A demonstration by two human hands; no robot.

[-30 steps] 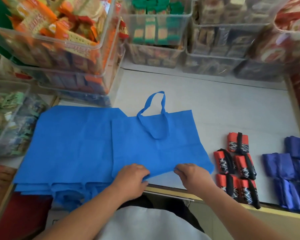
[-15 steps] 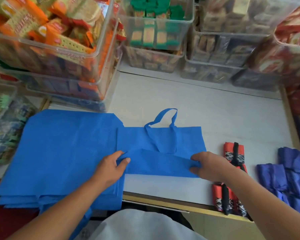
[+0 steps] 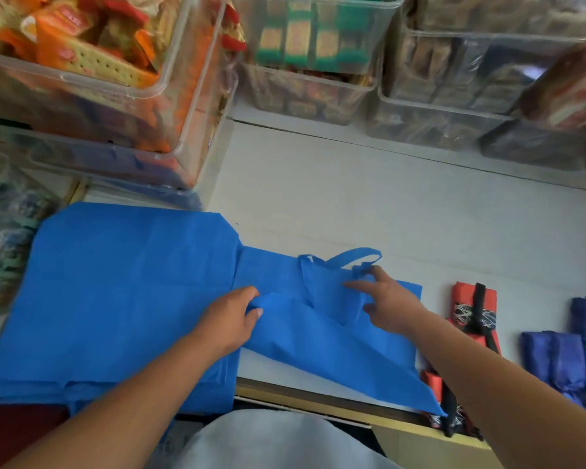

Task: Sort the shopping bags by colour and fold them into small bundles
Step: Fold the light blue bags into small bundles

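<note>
Blue cloth takes up most of the near half of the white table (image 3: 403,204). The blue shopping bag (image 3: 322,346) being worked on lies in the middle near the table's near edge, partly folded, with its near portion turned up over the rest. Its handle loop (image 3: 354,256) points towards the far side. The bag's near right corner reaches past the table's edge and covers part of the red bundles (image 3: 467,299).

The left hand (image 3: 229,318) pinches the turned-up fold at the bag's left end, thumb on one side and fingers on the other. The right hand (image 3: 391,304) is spread wide with straight fingers over the bag's far right part. One fingertip touches the cloth just where the handle joins it, and nothing is grasped in that hand.

Just left of the bag, and touching its left edge, a flat stack of blue bags (image 3: 122,292) lies unfolded, with several layers showing at the near side. To the right, the red bundles are each wrapped with a black strap; one sits further back, and the others are near the edge, partly hidden by the right forearm. Further right again, at the table's right end, lie the dark blue bundles (image 3: 552,357).

Clear plastic tubs (image 3: 197,106) filled with packaged snacks are stacked along the far and left sides of the table.
</note>
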